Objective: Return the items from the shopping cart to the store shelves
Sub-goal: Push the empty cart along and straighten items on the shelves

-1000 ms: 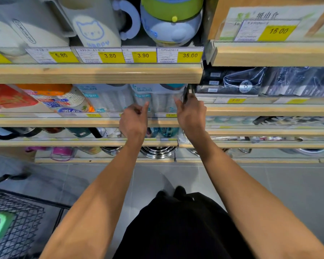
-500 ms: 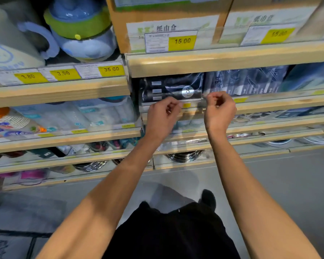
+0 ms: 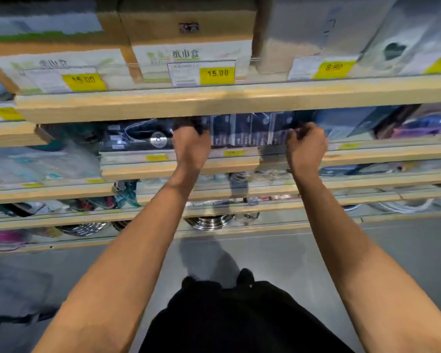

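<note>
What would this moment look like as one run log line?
left hand: grips dark plastic-wrapped pack | right hand: grips same pack | location: second wooden shelf, below 15.00 tag | image: blurred

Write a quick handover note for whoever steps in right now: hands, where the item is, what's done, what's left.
Left hand: grips the left end of the dark plastic-wrapped pack.
Right hand: pinches its right end.
The pack sits at the front of the shelf under the 15.00 price tag, beside a similar dark pack.
Done: pack brought to its shelf.
Left: push it fully in and let go. The cart is out of view, so what remains in it cannot be told.
</note>
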Available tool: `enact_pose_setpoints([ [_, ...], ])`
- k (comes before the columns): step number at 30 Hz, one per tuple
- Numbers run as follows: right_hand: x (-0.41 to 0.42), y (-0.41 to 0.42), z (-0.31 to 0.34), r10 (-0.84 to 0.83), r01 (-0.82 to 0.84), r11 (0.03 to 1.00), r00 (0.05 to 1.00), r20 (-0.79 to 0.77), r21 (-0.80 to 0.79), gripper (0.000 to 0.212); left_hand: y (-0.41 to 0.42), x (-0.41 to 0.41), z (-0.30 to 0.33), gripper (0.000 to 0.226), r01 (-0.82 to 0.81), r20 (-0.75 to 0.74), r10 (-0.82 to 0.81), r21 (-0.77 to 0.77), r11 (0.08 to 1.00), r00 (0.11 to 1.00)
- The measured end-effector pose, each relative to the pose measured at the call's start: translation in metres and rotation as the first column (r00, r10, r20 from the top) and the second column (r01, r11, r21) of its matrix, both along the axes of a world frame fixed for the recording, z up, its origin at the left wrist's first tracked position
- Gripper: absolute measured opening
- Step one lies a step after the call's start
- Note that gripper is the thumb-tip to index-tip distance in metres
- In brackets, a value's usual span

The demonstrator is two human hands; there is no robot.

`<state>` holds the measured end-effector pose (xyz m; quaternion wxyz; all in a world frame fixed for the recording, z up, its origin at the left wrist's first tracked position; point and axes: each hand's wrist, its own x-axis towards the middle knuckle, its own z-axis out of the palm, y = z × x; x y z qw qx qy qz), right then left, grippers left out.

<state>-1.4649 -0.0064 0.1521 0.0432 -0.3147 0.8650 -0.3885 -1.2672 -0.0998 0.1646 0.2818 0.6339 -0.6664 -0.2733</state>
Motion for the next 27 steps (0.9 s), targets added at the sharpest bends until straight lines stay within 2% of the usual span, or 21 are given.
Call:
enact_pose_setpoints([
  [2, -0.007, 0.002, 0.001, 0.032, -0.030, 0.999, 0.999, -0.044, 0.035, 0.023, -0.005, -0.004, 0.002, 0.012, -0.041, 0.019, 0.039, 0.131, 0.991, 0.999],
  [4, -0.013, 0.003, 0.001, 0.081, -0.078, 0.996, 0.995, -0.059, 0.046, 0.025, -0.010, -0.005, 0.002, 0.026, -0.061, 0.042, 0.051, 0.263, 0.963, 0.998],
  [5, -0.015, 0.002, 0.000, 0.105, -0.102, 0.993, 0.993, -0.046, 0.062, 0.026, -0.011, -0.003, 0.002, 0.033, -0.066, 0.061, 0.051, 0.281, 0.958, 0.997],
  [6, -0.017, 0.002, 0.000, 0.120, -0.119, 0.990, 0.993, -0.013, 0.081, 0.027, -0.011, -0.002, 0.000, 0.036, -0.073, 0.081, 0.053, 0.272, 0.960, 0.995],
  [9, -0.023, -0.002, 0.003, 0.139, -0.155, 0.981, 0.981, 0.136, 0.116, 0.033, -0.006, 0.000, -0.005, 0.024, -0.079, 0.077, 0.067, 0.164, 0.983, 0.995],
  [12, -0.026, -0.005, 0.012, 0.152, -0.188, 0.974, 0.957, 0.247, 0.128, 0.038, 0.006, -0.003, -0.005, 0.028, -0.104, 0.122, 0.094, 0.085, 0.991, 0.988],
  [15, -0.025, -0.004, 0.014, 0.147, -0.178, 0.977, 0.960, 0.238, 0.114, 0.038, 0.015, -0.004, -0.003, 0.026, -0.155, 0.160, 0.147, 0.034, 0.987, 0.976],
  [20, -0.015, 0.007, -0.001, 0.194, -0.205, 0.978, 0.960, 0.203, 0.032, 0.046, 0.022, 0.011, -0.016, 0.027, -0.166, 0.110, 0.174, -0.085, 0.983, 0.979],
  [24, -0.011, 0.006, -0.002, 0.228, -0.236, 0.972, 0.956, 0.183, 0.021, 0.045, 0.022, 0.020, -0.027, 0.028, -0.119, 0.040, 0.127, -0.159, 0.980, 0.991],
  [27, -0.012, 0.008, -0.003, 0.242, -0.250, 0.968, 0.956, 0.167, 0.025, 0.045, 0.026, 0.024, -0.029, 0.038, -0.153, -0.093, 0.136, -0.214, 0.965, 0.986],
])
